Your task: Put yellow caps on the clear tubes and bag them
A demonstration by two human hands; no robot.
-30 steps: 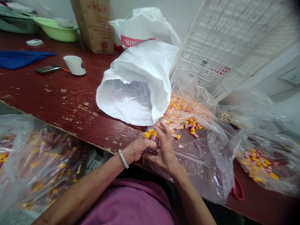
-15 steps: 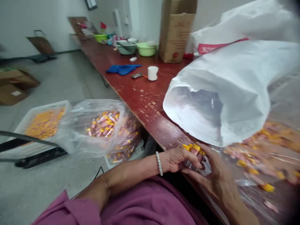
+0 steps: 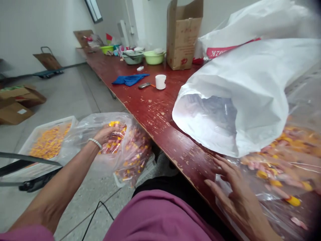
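My left hand (image 3: pixel 105 134), with a beaded bracelet at the wrist, reaches into the mouth of a clear plastic bag (image 3: pixel 84 125) beside the table. Its fingers are curled around a bunch of small yellow-capped bottles (image 3: pixel 114 124), partly hidden by the hand. More pink bottles with yellow caps (image 3: pixel 110 146) lie below it in that bag. Fingers apart and holding nothing, my right hand (image 3: pixel 234 189) hovers at the table edge. Near it are a clear plastic sheet or bag (image 3: pixel 271 214) and a spread of loose yellow-capped bottles (image 3: pixel 276 182).
A large white sack (image 3: pixel 260 87) lies with its mouth towards me on the red table (image 3: pixel 155 117). Behind are a white cup (image 3: pixel 161 82), a blue cloth (image 3: pixel 129 79) and a cardboard box (image 3: pixel 184 43). A white crate (image 3: pixel 72 122) of yellow pieces stands on the floor.
My left hand has moved from beside my right hand, down and left to the clear bag, carrying the bottles. My right hand has opened and stays near the table edge.
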